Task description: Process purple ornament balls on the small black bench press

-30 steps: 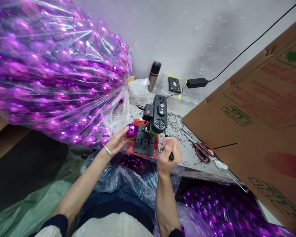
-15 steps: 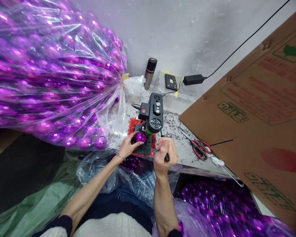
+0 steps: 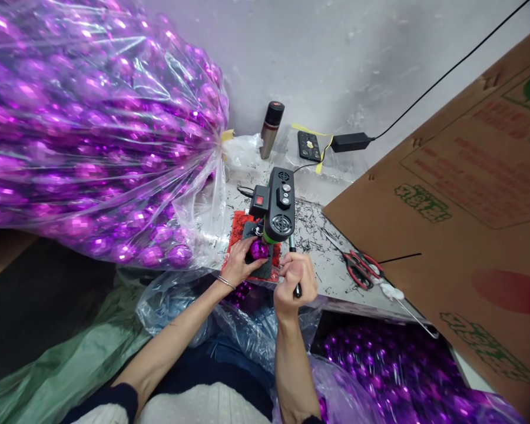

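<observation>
Between the thumb and fingers of my left hand (image 3: 241, 262) is a shiny purple ball ornament (image 3: 259, 249), held at the base plate of a small black bench drill press (image 3: 279, 203). The ball sits just below and left of the machine's head, by its green ring; whether a bit touches it is hidden. My right hand (image 3: 297, 280) is closed in a fist round the black-gripped lever (image 3: 297, 291) at the machine's right side. Under the machine lies a red mat (image 3: 236, 227).
A big clear bag of purple balls (image 3: 101, 141) fills the left. Behind the machine stand a flask (image 3: 271, 129), a phone (image 3: 308, 145) and a power adapter (image 3: 350, 142). Red-handled scissors (image 3: 357, 268) lie beside a large cardboard box (image 3: 468, 235). Black shavings litter the table; more purple balls (image 3: 393, 365) lie below.
My left hand and the ball have moved slightly right and down in the view, nearer under the machine's head. My right hand stays on the lever, a little lower. The view shifted slightly.
</observation>
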Action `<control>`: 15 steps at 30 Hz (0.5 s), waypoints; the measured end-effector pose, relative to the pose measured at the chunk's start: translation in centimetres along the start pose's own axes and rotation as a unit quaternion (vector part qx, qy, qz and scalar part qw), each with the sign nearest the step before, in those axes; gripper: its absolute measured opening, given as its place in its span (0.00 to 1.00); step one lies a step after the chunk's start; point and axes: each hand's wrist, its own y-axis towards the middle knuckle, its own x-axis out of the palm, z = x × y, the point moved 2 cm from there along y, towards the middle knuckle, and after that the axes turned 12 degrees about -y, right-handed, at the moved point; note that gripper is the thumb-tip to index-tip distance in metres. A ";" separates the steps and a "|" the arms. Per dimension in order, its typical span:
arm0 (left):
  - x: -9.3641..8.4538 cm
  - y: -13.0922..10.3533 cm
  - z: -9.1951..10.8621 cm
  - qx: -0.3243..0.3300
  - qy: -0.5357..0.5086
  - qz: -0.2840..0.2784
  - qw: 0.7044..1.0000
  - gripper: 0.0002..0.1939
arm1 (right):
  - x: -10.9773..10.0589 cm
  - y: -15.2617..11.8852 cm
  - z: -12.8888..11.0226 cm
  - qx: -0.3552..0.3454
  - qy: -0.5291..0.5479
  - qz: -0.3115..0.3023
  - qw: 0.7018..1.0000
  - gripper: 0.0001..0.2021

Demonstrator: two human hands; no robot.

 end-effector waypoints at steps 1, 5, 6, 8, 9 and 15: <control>0.1 0.0 -0.1 0.001 0.003 0.000 1.000 0.30 | 0.2 -0.4 0.2 -0.002 -0.003 0.003 1.000 0.16; 0.4 -0.2 -0.4 0.003 0.011 0.008 1.000 0.30 | 1.1 -2.2 1.1 -0.013 0.013 0.034 0.999 0.18; 0.4 -0.3 -0.4 0.003 0.012 0.009 1.000 0.30 | 1.3 -2.5 1.3 -0.015 0.019 0.041 0.999 0.18; 0.5 -0.3 -0.5 0.002 0.015 0.009 1.000 0.30 | 1.6 -2.8 1.6 -0.016 0.024 0.047 0.998 0.18; 0.5 -0.4 -0.5 0.002 0.015 0.009 1.000 0.30 | 1.7 -2.8 1.7 -0.019 0.021 0.050 0.998 0.18; 0.3 -0.3 -0.4 -0.001 0.013 0.001 1.000 0.31 | 1.8 -3.0 1.8 -0.027 -0.001 0.068 0.997 0.19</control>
